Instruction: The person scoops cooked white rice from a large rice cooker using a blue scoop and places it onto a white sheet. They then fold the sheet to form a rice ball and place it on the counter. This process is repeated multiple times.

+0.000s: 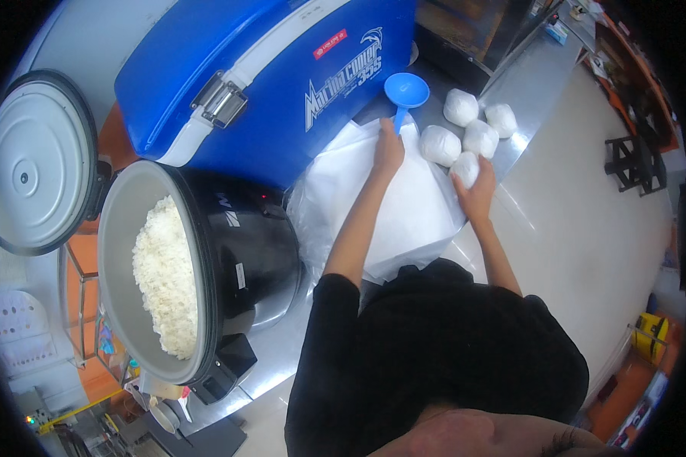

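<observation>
My left hand (pixel 390 151) grips the handle of a blue plastic ladle (pixel 407 91), whose round bowl points away from me. With thumb and fingers on either side, my right hand (pixel 476 195) holds a white wrapped bundle (pixel 465 169) at the near end of a group of several similar rounded bundles (pixel 462 107). The wrapping looks thin and pale; what is inside is hidden. Under my left forearm lies a stack of white wrapping sheets (pixel 394 214) with clear plastic (pixel 314 228) around its edges.
An open black rice cooker (pixel 246 245) holding cooked white rice (pixel 168 285) stands left, its lid (pixel 34 165) swung back. Behind the sheets rises a blue Marina Cooler box (pixel 274 97). The metal counter's edge (pixel 514 151) runs along the right; a dark stool (pixel 634 163) stands beyond.
</observation>
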Motion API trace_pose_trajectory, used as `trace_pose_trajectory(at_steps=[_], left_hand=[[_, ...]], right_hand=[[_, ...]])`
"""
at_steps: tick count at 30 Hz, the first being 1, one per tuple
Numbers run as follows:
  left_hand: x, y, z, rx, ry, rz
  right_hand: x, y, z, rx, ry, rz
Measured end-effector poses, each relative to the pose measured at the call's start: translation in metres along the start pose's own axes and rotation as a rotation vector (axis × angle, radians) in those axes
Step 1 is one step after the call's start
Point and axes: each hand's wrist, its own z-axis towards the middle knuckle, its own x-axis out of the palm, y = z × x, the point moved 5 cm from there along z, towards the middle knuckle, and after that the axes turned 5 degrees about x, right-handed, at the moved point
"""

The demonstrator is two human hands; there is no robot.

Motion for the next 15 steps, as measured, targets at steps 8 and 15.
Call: trace_pose_trajectory(at_steps=[8, 15], left_hand=[[-0.067, -0.073, -0.112, 0.077, -0.111, -0.212], [-0.124, -0.109, -0.187, 0.119, -0.168, -0.115]], right_hand=[[-0.017, 0.05, 0.004, -0.054, 0.063, 0.37], [0.025, 0.22, -0.022, 0.204, 0.749, 0.957]])
